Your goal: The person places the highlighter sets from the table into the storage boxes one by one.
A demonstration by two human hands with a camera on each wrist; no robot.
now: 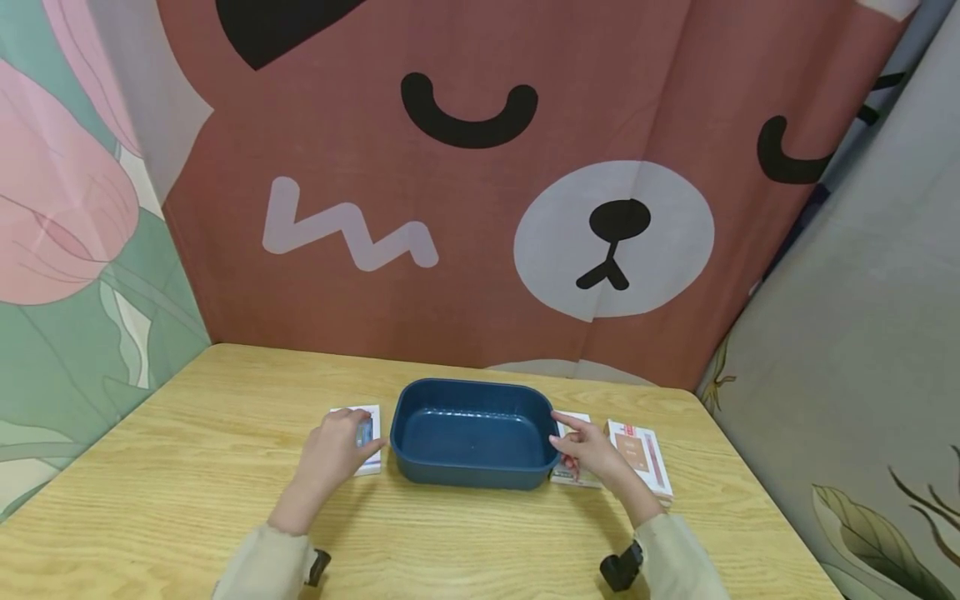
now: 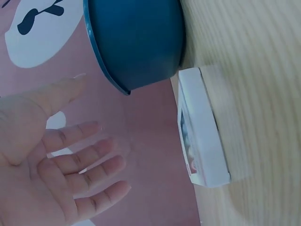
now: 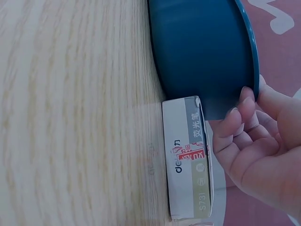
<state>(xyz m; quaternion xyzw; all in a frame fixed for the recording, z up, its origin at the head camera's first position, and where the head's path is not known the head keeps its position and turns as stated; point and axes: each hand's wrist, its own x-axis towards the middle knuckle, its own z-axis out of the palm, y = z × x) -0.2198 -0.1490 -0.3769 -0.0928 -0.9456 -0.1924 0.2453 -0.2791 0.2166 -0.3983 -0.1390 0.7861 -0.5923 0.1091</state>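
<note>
A dark blue rectangular plastic bin (image 1: 472,477), open at the top, stands in the middle of the table. My right hand (image 1: 592,454) pinches the bin's rim at its right end, thumb and fingertips meeting there in the right wrist view. Beneath that hand lies a white Deli highlighter box (image 3: 181,160), close against the bin's side. My left hand (image 1: 337,446), fingers extended and apart, hovers over a flat white box (image 2: 207,132) with a cut-out window, left of the bin. In the left wrist view its palm (image 2: 28,183) holds nothing.
Another white box (image 1: 651,454) with a brown panel lies farther right, beside my right wrist. The wooden table (image 1: 225,467) ends at a curtain (image 1: 337,317) with a bear face. More printed cloth hangs at both sides.
</note>
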